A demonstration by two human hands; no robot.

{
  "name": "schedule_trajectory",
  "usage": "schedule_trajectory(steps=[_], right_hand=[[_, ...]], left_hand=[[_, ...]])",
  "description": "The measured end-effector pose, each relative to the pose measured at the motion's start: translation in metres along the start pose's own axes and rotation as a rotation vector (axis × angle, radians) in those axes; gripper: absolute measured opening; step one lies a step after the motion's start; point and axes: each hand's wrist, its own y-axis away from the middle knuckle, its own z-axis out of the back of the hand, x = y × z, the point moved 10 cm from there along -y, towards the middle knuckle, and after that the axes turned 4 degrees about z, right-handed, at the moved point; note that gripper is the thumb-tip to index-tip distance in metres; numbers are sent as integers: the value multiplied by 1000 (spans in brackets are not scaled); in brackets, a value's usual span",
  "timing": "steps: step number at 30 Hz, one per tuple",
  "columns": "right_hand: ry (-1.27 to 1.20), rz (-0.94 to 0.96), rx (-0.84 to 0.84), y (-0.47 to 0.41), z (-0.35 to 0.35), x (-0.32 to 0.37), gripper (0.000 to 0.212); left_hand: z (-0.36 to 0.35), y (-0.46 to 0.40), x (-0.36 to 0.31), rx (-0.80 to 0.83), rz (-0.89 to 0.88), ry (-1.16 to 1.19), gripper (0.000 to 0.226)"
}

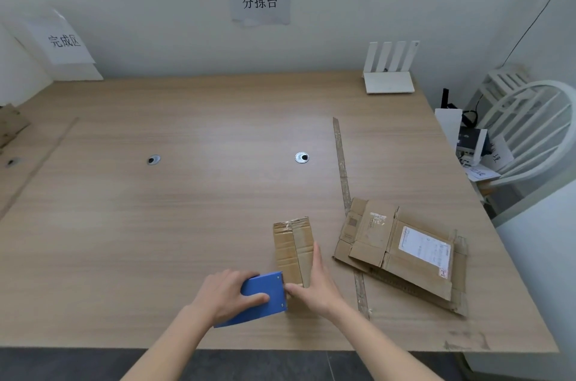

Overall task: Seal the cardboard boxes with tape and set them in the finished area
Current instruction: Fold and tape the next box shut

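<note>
Soft, even light is filling the scene, leaving only faint shadows under the hands. The wide lens is bending the surface [187,224] edges and the chair [530,137] outward. Fine detail is looking slightly smeared throughout.

box [293,251] stood on table [187,224], just beyond left-hand fingers [258,298] | tape dispenser [265,296] gripped beneath them | flattened cartons [402,253] laid right of right-hand fingers [318,259] | router [389,81] far behind
</note>
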Motion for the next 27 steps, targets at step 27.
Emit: schedule_trajectory(steps=[27], right_hand=[[51,17,-29,-1,-9,7,124]], left_hand=[[-14,12,54,115,134,129,48]])
